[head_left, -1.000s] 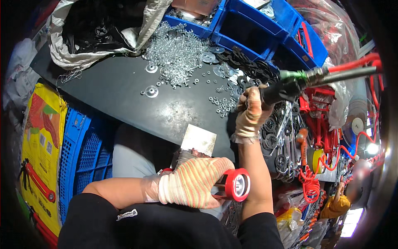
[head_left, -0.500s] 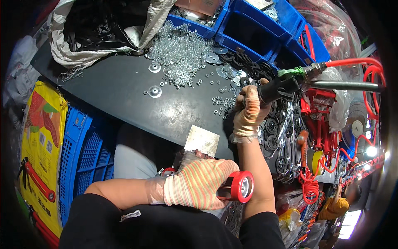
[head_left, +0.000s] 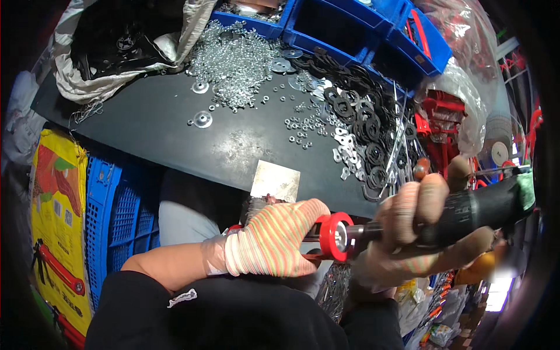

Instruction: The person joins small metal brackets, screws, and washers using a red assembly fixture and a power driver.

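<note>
One red-rimmed tube (head_left: 326, 236) lies in the left hand (head_left: 274, 239), with a black tool (head_left: 455, 219) in the right hand (head_left: 411, 230).
Left fingers curl around the tube below a metal plate (head_left: 276, 181) at the table's (head_left: 175, 140) near edge, the palm hiding most of its body; right fingers wrap the tool, but motion blurs them, and whether one presses a trigger I cannot tell. The tool's shaft meets the tube's mouth, its tip unclear. Nuts (head_left: 233, 64) heap beyond, black rings (head_left: 373, 131) crowd the right, and the sack (head_left: 87, 93) and blue bins (head_left: 318, 46) are cut off above. The right hand and tool block the clutter behind.
</note>
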Available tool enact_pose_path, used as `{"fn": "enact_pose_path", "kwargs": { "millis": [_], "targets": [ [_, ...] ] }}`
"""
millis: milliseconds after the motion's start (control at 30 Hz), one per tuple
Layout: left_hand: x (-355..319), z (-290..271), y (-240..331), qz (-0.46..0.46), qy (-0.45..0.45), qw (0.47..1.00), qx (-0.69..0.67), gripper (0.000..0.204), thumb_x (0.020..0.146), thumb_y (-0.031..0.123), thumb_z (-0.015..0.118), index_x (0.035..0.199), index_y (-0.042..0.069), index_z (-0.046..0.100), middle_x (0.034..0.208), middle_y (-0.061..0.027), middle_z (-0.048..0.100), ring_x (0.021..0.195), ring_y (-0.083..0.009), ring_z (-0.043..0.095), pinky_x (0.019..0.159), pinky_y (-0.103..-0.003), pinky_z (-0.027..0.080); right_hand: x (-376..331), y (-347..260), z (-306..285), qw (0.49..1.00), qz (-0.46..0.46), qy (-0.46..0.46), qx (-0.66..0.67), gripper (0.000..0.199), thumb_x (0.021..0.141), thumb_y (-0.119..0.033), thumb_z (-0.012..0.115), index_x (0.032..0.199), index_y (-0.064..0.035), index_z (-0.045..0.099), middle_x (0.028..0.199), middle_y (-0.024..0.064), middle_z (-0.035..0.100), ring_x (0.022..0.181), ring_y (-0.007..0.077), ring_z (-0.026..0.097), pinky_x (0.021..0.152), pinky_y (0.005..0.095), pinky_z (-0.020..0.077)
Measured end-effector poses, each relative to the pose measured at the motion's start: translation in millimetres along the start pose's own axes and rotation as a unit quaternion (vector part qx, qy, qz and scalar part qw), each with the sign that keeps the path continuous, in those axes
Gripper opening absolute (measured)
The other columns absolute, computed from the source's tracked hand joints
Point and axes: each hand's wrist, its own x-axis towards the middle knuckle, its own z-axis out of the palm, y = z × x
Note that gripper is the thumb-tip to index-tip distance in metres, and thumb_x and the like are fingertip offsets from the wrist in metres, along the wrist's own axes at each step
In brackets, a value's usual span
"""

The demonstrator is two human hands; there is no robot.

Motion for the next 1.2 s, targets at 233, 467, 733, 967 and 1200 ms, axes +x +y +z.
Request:
{"fn": "enact_pose_path", "kwargs": {
  "millis": [233,467,733,967,1200],
  "targets": [
    [-1,8,1,-0.008,0.025,0.998,0.055,0.051,0.062,0.024,0.074,0.104,0.004,0.053,0.085,-0.0161,0.062,0.080,-0.0365,0.063,0.071,-0.042,0.050,-23,16,7,0.990,-0.022,0.118,-0.079,0.068,0.082,-0.057,0.064,0.123,-0.0047,0.048,0.062,0.0010,0.035,0.044,0.0096,0.031,0.033,0.0213,0.0257],
    [-2,15,5,-0.027,0.042,0.997,0.066,0.051,0.064,0.025,0.073,0.107,0.005,0.053,0.088,-0.0179,0.063,0.082,-0.0401,0.062,0.072,-0.044,0.051,-31,2,12,0.984,0.024,0.163,-0.069,0.072,0.074,-0.068,0.065,0.120,-0.0139,0.053,0.068,0.0045,0.049,0.046,0.0141,0.045,0.039,0.0241,0.0361],
    [-2,18,2,0.011,0.064,0.993,0.101,0.050,0.063,0.025,0.074,0.103,0.005,0.052,0.084,-0.0191,0.062,0.079,-0.0406,0.061,0.070,-0.044,0.051,-20,7,23,0.971,-0.001,0.206,-0.119,0.069,0.085,-0.062,0.057,0.124,-0.0051,0.048,0.064,0.0008,0.039,0.044,0.0088,0.035,0.034,0.0215,0.0251],
    [-1,16,6,-0.004,0.049,0.993,0.103,0.050,0.063,0.024,0.075,0.101,0.004,0.051,0.083,-0.0206,0.062,0.079,-0.0411,0.061,0.069,-0.045,0.050,-30,13,17,0.982,-0.029,0.154,-0.109,0.063,0.085,-0.060,0.059,0.119,-0.0084,0.051,0.065,0.0017,0.040,0.044,0.0096,0.035,0.034,0.0213,0.0258],
    [-19,-12,31,-0.025,-0.091,0.995,-0.021,0.044,0.059,0.016,0.077,0.095,0.006,0.055,0.083,-0.0109,0.061,0.078,-0.0252,0.063,0.070,-0.034,0.050,-9,-20,-17,0.976,0.082,0.199,-0.045,0.068,0.081,-0.060,0.063,0.122,-0.0080,0.048,0.076,0.0023,0.057,0.049,0.0114,0.046,0.036,0.0213,0.0326]
  ]
}}
